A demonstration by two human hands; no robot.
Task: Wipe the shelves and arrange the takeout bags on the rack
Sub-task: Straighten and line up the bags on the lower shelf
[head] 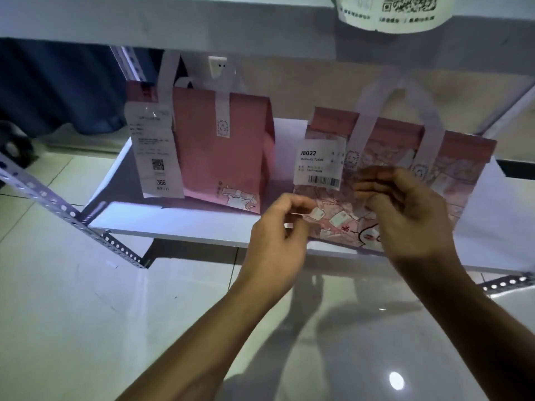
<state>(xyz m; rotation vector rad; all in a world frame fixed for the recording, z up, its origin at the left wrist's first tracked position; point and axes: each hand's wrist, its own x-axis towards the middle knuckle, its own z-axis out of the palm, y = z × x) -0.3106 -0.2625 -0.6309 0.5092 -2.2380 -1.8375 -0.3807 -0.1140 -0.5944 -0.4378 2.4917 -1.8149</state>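
Head view looks down past two bare forearms over a glossy tiled floor [86, 314] toward a low white shelf [173, 224]. Nearest, the left hand [278, 235] hangs at the shelf's front edge with its fingers loosely curled and the thumb close to the forefinger; it may be touching the lower left corner of the patterned pink bag [390, 180], but whether it pinches anything I cannot tell. The right hand [405, 215] is raised in front of that bag's face, fingers bent and blurred, holding nothing that can be made out. The patterned bag stands upright on the right part of the shelf, white handles up, with a white label [320, 163] reading J8022 on its upper left. To its left, apart from it and set a little deeper on the same shelf, stands a plain pink bag [223, 151] with a long receipt [155, 151] hanging beside it. A perforated metal upright [58, 204] slants along the left. Above runs the upper shelf [173, 21], where a white slip with a QR code [399, 13] hangs over the edge.
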